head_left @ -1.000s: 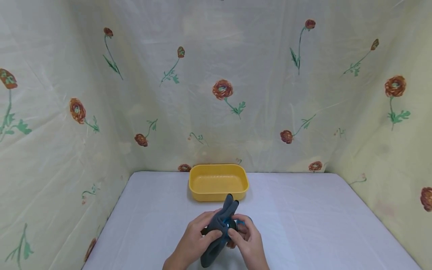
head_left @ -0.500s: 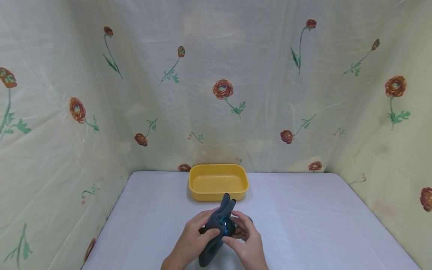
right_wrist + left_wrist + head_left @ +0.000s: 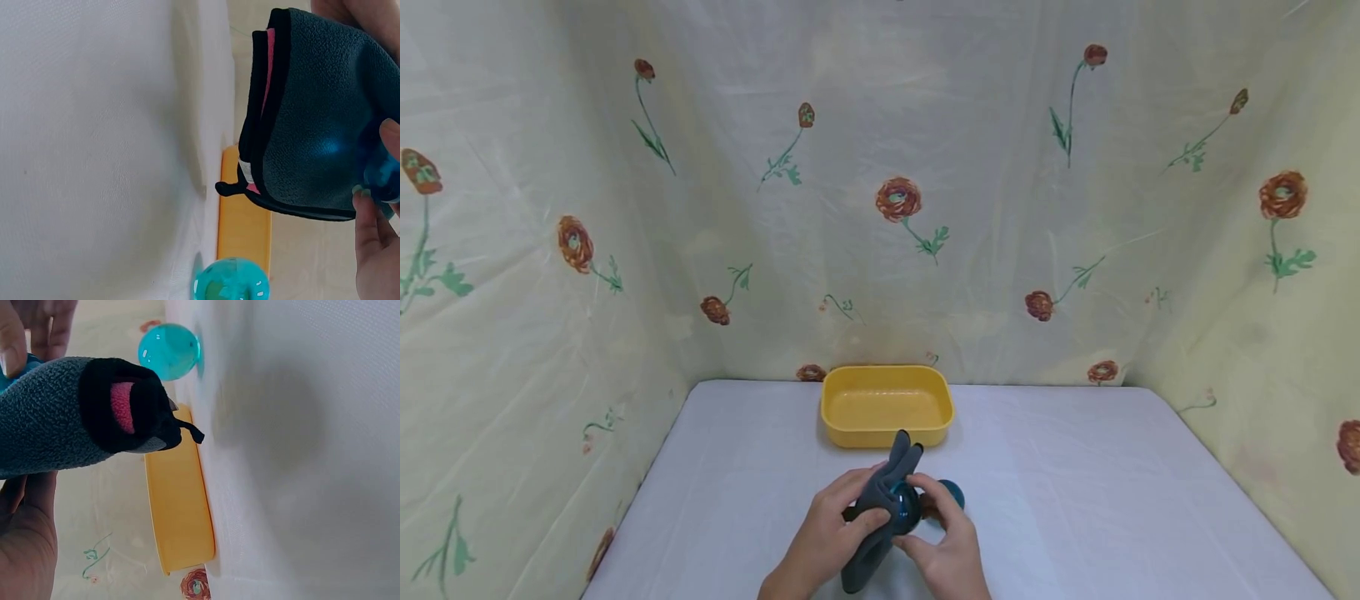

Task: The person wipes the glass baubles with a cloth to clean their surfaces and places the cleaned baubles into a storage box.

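A folded grey cleaning cloth (image 3: pixel 871 533) with black edging is held by my left hand (image 3: pixel 831 529), its thumb on the near side and fingers behind. A pink layer shows inside the cloth's fold in the left wrist view. Against the cloth sits a shiny, see-through dark blue round object (image 3: pixel 906 507). The fingertips and thumb of my right hand (image 3: pixel 946 542) pinch this object from the right. In the right wrist view, only part of the blue object (image 3: pixel 381 172) shows between thumb and finger. Both hands are raised above the table.
A see-through teal ball (image 3: pixel 167 352) rests on the table just beyond my right hand, partly hidden in the head view. A yellow tub (image 3: pixel 887 437) stands at the back of the white-covered table (image 3: pixel 1075 500). Flowered sheets (image 3: pixel 760 250) hang around three sides.
My right hand has shifted its grip around the blue object, uncovering more of it. The teal ball behind that hand shows more now. The cloth and left hand have moved slightly left.
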Motion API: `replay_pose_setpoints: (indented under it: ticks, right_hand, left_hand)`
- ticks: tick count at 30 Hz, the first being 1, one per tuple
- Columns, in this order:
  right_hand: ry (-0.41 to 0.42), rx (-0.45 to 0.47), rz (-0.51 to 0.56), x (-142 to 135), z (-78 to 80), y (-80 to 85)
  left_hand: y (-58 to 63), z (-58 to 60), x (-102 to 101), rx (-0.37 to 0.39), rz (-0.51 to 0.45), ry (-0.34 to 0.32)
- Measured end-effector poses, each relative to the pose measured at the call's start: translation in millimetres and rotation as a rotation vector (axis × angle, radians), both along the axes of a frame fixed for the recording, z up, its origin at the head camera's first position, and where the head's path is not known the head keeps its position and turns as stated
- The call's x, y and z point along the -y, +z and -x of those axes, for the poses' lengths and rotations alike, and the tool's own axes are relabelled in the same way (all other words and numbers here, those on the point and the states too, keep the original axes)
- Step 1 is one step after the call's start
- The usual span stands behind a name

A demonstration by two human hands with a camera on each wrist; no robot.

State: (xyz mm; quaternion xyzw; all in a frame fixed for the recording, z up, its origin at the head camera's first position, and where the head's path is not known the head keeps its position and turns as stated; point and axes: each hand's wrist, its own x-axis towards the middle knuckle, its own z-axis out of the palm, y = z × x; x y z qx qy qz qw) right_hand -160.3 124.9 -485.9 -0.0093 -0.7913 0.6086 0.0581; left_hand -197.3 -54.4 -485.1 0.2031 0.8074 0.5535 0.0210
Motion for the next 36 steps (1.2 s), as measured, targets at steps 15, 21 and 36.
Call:
replay_pose_setpoints:
  ticks: [15, 21, 36]
  right_hand:
    - [-0.001, 0.014, 0.018, 2.8, 1.0, -1.3]
    - [0.018, 0.041, 0.075, 3.6, 1.3, -0.1]
    - [0.054, 0.126, 0.179, 0.8, 6.7, -2.5]
  left_hand:
    - [-2.9, 2.2, 2.2, 0.01, -0.016, -0.005]
    - [-3.9, 2.4, 4.0, -0.019, -0.026, -0.005]
    - [-3.4, 2.4, 4.7, -0.006, -0.055, -0.011]
